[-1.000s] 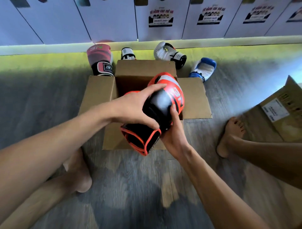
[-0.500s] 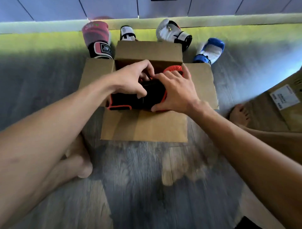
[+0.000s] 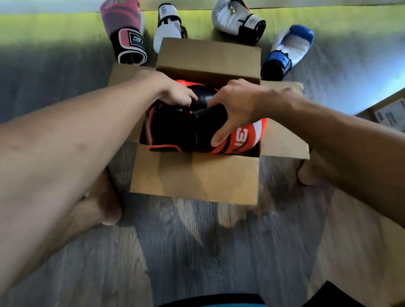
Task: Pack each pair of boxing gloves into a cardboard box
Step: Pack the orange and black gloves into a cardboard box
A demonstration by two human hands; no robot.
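Your right hand [image 3: 238, 105] gripped an orange glove [image 3: 245, 137] down inside the open box [image 3: 197, 175]. Your left hand [image 3: 175, 94] curled onto its cuff. That pair seemed nearly packed. Beyond your hands four gloves lay unpacked: one pink glove [image 3: 127, 32], two white gloves [image 3: 166, 28] [image 3: 238, 19] and one blue glove [image 3: 287, 48]. A second box [image 3: 390, 109] sat far to your right.

Grey plank floor [image 3: 197, 252], shadowed near middle; yellow-green light band [image 3: 54, 24] below pale wall [image 3: 54, 2]; bluish glare right.

White lettering beginning with a "3" runs along the orange glove [image 3: 245, 137] in the box [image 3: 197, 175]. The pink glove [image 3: 122, 24] shows a similar "3" on its cuff patch [image 3: 137, 39]. The white shipping label [image 3: 391, 114] at the far right is too blurred to read.
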